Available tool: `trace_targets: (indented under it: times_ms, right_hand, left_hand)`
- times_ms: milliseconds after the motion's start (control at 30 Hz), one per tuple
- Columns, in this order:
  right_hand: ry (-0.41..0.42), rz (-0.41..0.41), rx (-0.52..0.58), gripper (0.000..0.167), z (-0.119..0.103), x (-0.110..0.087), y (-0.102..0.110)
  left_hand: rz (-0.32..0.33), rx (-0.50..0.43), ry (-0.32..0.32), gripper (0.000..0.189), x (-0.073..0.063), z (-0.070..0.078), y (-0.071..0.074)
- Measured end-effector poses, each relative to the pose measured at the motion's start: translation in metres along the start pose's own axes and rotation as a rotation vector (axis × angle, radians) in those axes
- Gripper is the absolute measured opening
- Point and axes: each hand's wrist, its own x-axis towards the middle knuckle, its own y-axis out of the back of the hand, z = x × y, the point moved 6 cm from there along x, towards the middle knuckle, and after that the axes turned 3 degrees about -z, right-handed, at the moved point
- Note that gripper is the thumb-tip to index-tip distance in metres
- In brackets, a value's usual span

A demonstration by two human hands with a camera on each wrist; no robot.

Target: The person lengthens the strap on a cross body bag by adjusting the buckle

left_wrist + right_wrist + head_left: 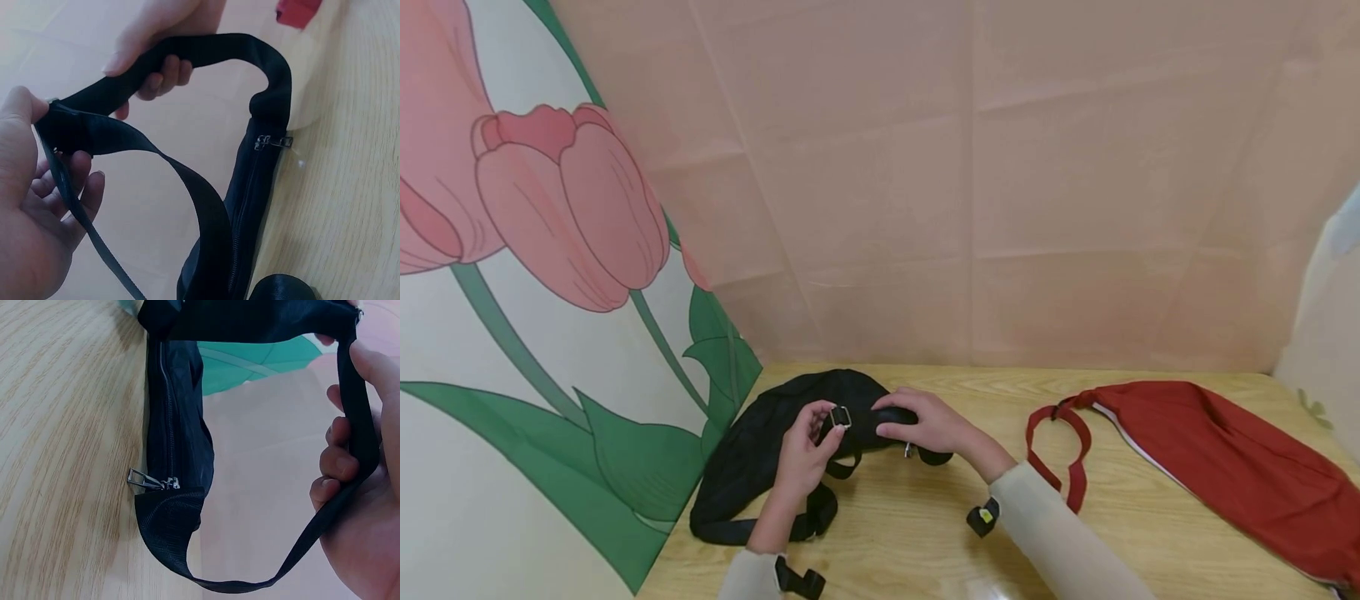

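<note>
A black waist bag (pixel 756 437) lies on the table's left side, its webbing strap (pixel 209 50) lifted in a loop. My left hand (pixel 805 450) pinches the strap at a small metal slide buckle (pixel 841 417) between thumb and fingers. To its right, my right hand (pixel 936 423) grips another stretch of the strap, with fingers curled round the webbing in the right wrist view. Below the hands, a metal zipper pull (pixel 144 479) hangs at the bag's end, where the zip looks closed. Part of the buckle is hidden by the left fingers.
A red bag (pixel 1225 467) with a looped red strap (pixel 1084 475) lies on the right of the wooden table (pixel 910 533). Pink sheeting (pixel 962 183) hangs behind, and a tulip-printed panel (pixel 572 208) stands at the left.
</note>
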Motion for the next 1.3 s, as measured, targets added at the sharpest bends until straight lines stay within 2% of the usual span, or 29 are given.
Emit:
trace_targets:
  times_ms: [233,533,867,1133,1300]
  right_hand:
    - [0.006,0.012,-0.009,0.041,-0.001,-0.001,0.003]
    - [0.001,-0.001,-0.026,0.042,-0.002,-0.007,0.01]
    - [0.007,-0.081,-0.047,0.043,-0.004,-0.008,0.015]
    - [-0.008,-0.153,0.038,0.044,-0.004,-0.011,0.016]
    - [-0.04,-0.169,0.086,0.038,-0.007,-0.014,0.021]
  left_hand:
    - [0.005,-0.031,-0.014,0.034,-0.001,-0.001,-0.001]
    - [-0.066,0.018,-0.038,0.035,0.0,0.004,-0.009]
    - [-0.1,0.036,-0.042,0.036,0.0,0.009,-0.016]
    - [-0.121,0.056,-0.033,0.038,0.0,0.008,-0.026]
    - [-0.155,0.069,-0.066,0.038,-0.001,0.011,-0.031]
